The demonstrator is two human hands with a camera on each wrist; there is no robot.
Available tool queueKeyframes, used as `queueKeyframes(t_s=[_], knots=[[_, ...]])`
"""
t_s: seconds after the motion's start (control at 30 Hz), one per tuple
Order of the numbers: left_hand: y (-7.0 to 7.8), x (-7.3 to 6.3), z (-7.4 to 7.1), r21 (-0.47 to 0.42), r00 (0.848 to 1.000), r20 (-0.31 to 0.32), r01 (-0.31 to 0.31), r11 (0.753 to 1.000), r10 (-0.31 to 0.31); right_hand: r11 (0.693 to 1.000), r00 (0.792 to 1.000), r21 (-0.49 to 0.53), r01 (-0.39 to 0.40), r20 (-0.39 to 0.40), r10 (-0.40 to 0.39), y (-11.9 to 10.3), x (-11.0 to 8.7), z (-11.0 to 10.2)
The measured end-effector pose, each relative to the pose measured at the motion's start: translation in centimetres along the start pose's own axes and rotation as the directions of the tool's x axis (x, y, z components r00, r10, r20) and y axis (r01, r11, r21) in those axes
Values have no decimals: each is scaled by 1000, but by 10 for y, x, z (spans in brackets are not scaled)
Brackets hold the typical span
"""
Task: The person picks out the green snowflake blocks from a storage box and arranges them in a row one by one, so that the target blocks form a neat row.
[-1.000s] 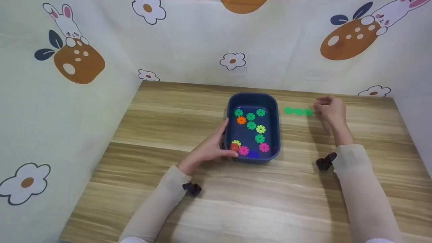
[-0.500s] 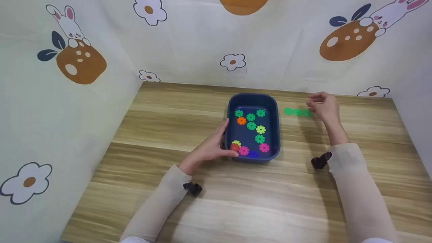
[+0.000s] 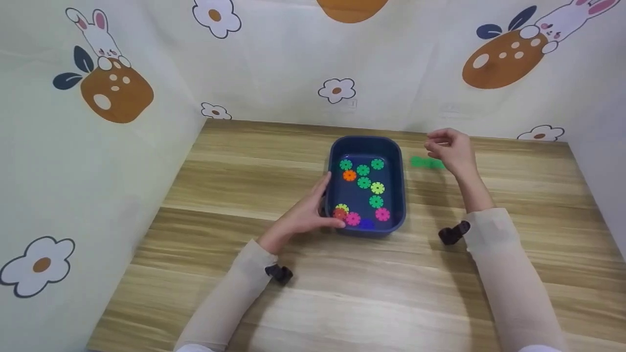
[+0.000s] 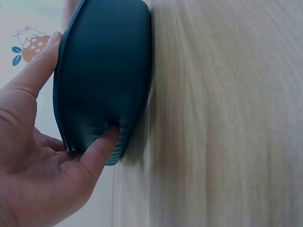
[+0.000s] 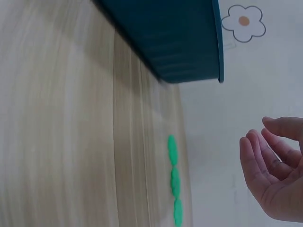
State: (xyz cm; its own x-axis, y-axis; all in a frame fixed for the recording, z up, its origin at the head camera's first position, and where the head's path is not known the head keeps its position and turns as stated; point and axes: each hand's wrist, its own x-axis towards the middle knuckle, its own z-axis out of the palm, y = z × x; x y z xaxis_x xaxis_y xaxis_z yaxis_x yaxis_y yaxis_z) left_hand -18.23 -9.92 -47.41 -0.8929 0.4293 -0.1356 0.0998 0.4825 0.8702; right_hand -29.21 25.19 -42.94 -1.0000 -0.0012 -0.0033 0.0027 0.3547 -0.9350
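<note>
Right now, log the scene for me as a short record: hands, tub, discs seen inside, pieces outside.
Left hand: grips the tub at its near left corner
Right hand: holds nothing, fingers loosely bent, apart from the green chain
Tub: dark blue, upright on the wooden table
Discs seen inside: five green discs, two yellow discs, two pink discs, one orange disc, one red disc, one blue disc
Outside: green chain of three joined pieces, right of the tub

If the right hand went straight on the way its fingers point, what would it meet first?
Probably the blue box, near its far right corner, though the right hand looks raised, so it might pass over; depth is unclear.
</note>
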Motion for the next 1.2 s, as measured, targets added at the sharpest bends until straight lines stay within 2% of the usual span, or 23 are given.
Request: queueKeyframes(t_s=[0.4,0.8,1.2], knots=[[0,1,0,31,1000,1,16,999,-16,997,998,-47,59,4,-59,-10,-3,28],[-3,2,1,13,1000,1,10,1000,-10,993,995,-68,100,17,-99,-14,-5,55],[-2,2,0,14,1000,3,-24,1000,24,982,983,-56,180,49,-177,-25,-8,87]])
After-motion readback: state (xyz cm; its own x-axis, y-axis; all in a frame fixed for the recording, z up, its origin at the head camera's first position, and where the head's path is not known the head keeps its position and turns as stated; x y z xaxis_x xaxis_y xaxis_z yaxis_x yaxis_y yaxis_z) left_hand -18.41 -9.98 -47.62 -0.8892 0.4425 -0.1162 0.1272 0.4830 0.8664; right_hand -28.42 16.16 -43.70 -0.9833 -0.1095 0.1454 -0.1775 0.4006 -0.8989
